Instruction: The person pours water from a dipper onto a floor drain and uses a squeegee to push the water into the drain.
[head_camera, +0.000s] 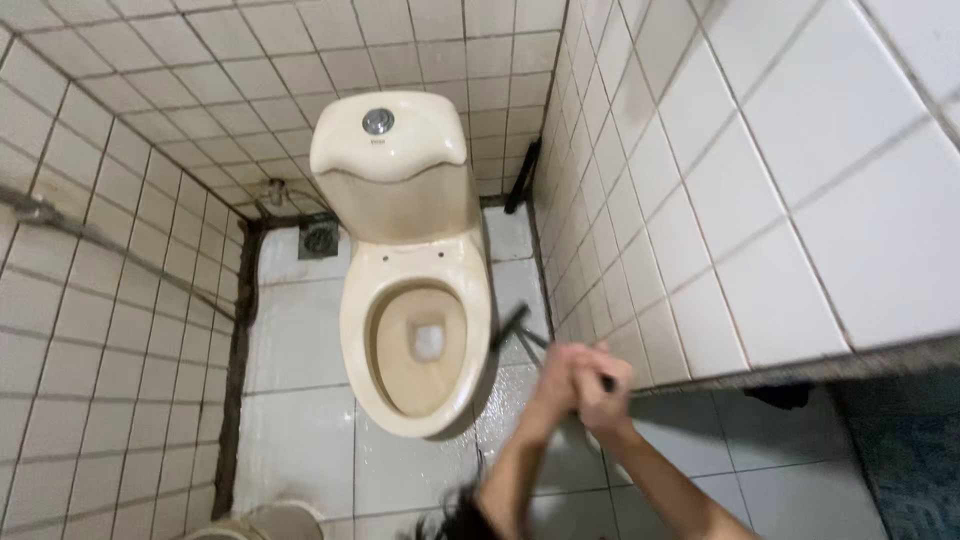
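While both hands are brought together low on the right of the head view, a thin dark handle (520, 328) is gripped between them. The left hand (560, 385) and the right hand (605, 395) are blurred and pressed against each other, so which fingers wrap the handle cannot be told — only that the grip of both is closed on it. The handle is seen slanting up and left from the hands toward the right rim of the toilet (415, 330), where its dark end lies just beside the bowl, over the wet floor (300, 340); whether it touches the bowl cannot be told.

The toilet is cream and stained, its seat missing, with water shown at the bottom of the bowl. A round metal flush button (377, 121) is set in the lid of the tank. A floor drain (318, 240) is placed left of the tank, near the corner, and a white tiled wall (700, 200) is seen rising close on the right.
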